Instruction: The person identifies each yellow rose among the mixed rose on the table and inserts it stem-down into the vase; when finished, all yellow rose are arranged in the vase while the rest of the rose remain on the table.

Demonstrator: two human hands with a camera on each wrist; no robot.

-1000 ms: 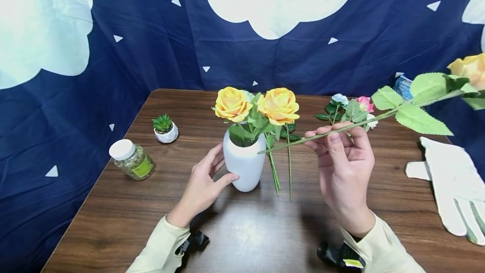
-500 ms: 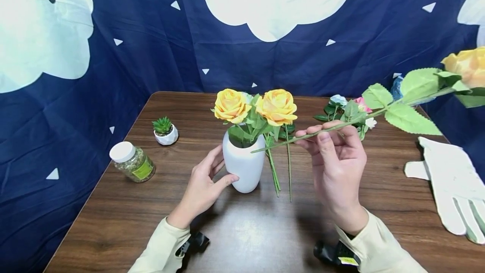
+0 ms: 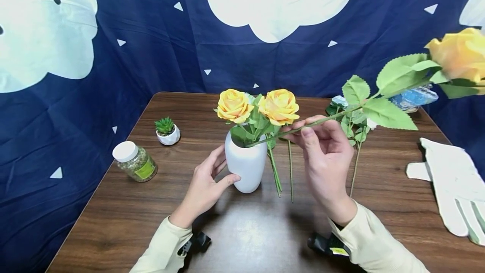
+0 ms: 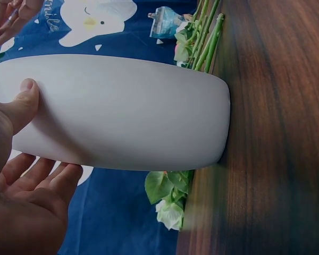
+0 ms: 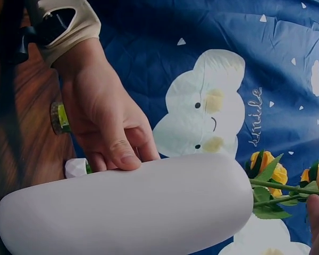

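A white vase (image 3: 246, 165) stands upright on the wooden table with two yellow roses (image 3: 233, 105) in it. My left hand (image 3: 206, 184) grips its left side, thumb across the front and fingers behind, as the left wrist view also shows. My right hand (image 3: 326, 159) pinches the green stem of another yellow rose (image 3: 460, 56) between thumb and fingers. That rose slants, its bloom far up to the right. Its stem's lower end overlaps the vase's mouth (image 3: 244, 142). In the right wrist view the stem (image 5: 287, 187) runs to the vase's opening.
Several loose flower stems (image 3: 291, 172) lie right of and behind the vase. A white glove (image 3: 452, 184) lies at the right, a blue packet (image 3: 414, 97) at the back right. At the left are a lidded jar (image 3: 135, 161) and a small potted succulent (image 3: 167, 131).
My right hand has moved left with the yellow rose, bringing the stem's end from beside the vase's rim to over its mouth. The left hand keeps its grip on the vase.
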